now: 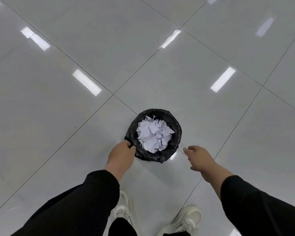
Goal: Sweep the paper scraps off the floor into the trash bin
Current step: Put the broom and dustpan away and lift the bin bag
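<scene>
Nearest to us are our two pale sneakers (182, 218) on the glossy tiled floor (75, 133), with black sleeves (85, 200) reaching forward and down. Just beyond, our left hand (121, 154) pinches the near left rim of the trash bin (176, 133), fingers curled onto the crinkled black liner. Our right hand (198, 156) hangs just beside the bin's near right edge, apart from it, fingers loosely spread and holding nothing.

The bin stands upright on the tiles just in front of our feet, and the paper scraps (154, 134) lie heaped inside it, white and torn. We see no scraps on the floor around it, so we judge the sweeping itself done and the step in hand to be handling the bin.

To do this well, we should bring the right hand onto the opposite rim before lifting, so that the load stays level. We should grip the rim together with the liner, since the thin plastic may slip or tear. We keep the bin upright, because loose scraps spill easily.

Farther out, only tiles and bright ceiling-light reflections show. No brand, label or writing is readable anywhere.
</scene>
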A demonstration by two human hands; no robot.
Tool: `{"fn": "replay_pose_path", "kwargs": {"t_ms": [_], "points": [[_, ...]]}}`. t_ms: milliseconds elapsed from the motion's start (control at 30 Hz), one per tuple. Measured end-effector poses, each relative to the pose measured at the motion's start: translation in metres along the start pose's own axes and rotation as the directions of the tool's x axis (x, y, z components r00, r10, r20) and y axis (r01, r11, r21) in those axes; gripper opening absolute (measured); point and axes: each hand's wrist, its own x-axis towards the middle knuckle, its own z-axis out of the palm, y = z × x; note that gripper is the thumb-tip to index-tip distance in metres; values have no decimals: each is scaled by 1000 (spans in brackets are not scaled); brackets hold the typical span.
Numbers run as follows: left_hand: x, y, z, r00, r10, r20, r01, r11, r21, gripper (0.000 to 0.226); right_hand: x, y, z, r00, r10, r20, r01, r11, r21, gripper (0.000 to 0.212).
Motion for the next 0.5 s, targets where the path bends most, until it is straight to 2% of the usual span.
{"fn": "replay_pose_path", "kwargs": {"t_ms": [33,100,167,300,433,500], "points": [[8,3,-7,1000,-12,-23,12,1000,-25,41,1,-10,2,1000,-1,17,1,1000,15,55],[66,0,24,999,11,-30,-11,1000,8,40,56,13,31,999,43,2,-43,994,102,58],[97,2,32,1000,5,-22,-6,1000,-1,31,80,19,46,997,69,24,-72,985,157,54],[142,-6,49,996,-47,-71,38,993,-116,20,110,31,76,997,70,-15,-63,959,277,26],[133,-3,48,992,-44,-119,23,984,-174,13,107,33,78,991,57,-120,-10,931,364,20],[110,24,45,996,-5,-95,-13,984,-180,12,86,40,53,986,117,-119,-50,887,459,17]]}}
